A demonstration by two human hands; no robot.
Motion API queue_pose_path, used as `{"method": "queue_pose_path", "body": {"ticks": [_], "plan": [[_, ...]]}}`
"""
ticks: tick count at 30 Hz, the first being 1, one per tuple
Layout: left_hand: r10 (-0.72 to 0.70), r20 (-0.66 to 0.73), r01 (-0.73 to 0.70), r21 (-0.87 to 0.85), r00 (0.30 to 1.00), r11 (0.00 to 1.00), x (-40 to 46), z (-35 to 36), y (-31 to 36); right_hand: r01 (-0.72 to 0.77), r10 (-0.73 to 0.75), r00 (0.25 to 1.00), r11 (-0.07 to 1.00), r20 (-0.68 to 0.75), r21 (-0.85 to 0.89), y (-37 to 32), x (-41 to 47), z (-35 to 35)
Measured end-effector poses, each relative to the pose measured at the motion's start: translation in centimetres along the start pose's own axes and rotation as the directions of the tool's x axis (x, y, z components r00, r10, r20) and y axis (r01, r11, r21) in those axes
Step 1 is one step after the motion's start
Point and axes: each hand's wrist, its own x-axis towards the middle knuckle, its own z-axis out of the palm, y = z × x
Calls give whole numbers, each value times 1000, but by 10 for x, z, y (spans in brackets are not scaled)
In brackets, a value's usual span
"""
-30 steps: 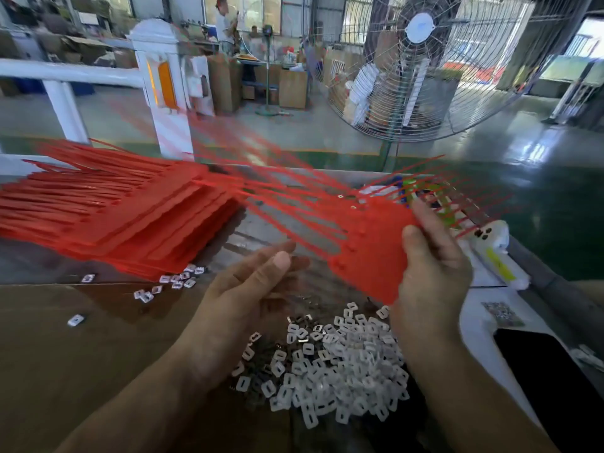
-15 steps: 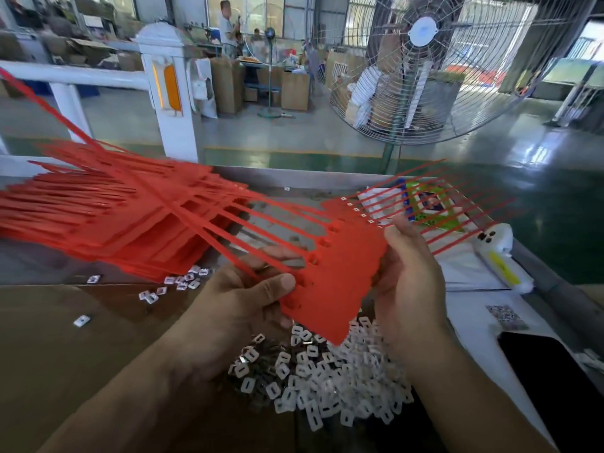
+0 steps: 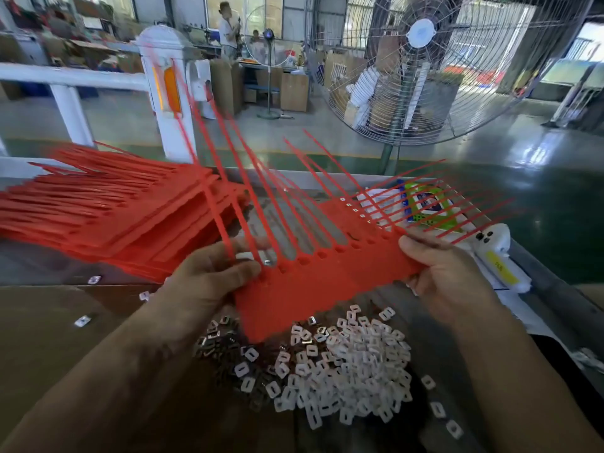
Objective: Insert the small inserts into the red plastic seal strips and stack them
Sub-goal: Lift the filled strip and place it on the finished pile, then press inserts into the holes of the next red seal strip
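Head view: both hands hold a red seal sheet [image 3: 327, 276] above the pile of white inserts [image 3: 336, 371], left hand [image 3: 209, 279] pinching one end, right hand [image 3: 447, 273] gripping the other.

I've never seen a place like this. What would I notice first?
Probably the bright red seal strip sheet held up in the middle by the left hand and right hand, its thin tails fanning upward. Below it lies a heap of small white inserts; a red stack sits left, a big fan behind.
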Motion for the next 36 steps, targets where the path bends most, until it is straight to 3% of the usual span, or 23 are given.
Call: {"method": "queue_pose_path", "body": {"ticks": [3, 9, 13, 20, 23, 29, 36], "plan": [[46, -216, -54, -34, 975, 998, 7, -2, -2, 22, -12, 997, 991, 75, -133, 6, -1, 1], [230, -419, -105, 301, 879, 948, 21, -27, -17, 81, -80, 997, 911, 20, -403, 18, -2, 5], [350, -404, -161, 431, 845, 888, 34, -34, -22, 157, -160, 986, 835, 40, -528, 26, -3, 12], [333, -196, -100, 711, 922, 696, 28, -32, -24, 157, -173, 984, 698, 48, -699, 30, -2, 5], [309, -171, -63, 782, 935, 621, 25, -31, -28, 142, -150, 987, 659, 56, -739, 27, -3, -2], [249, -200, 11, 798, 948, 602, 15, -31, -28, 127, -86, 992, 619, 94, -775, 20, -4, -7], [255, -199, -23, 744, 946, 668, 11, -33, -30, 147, -87, 989, 693, 121, -706, 14, -4, -14]]}}
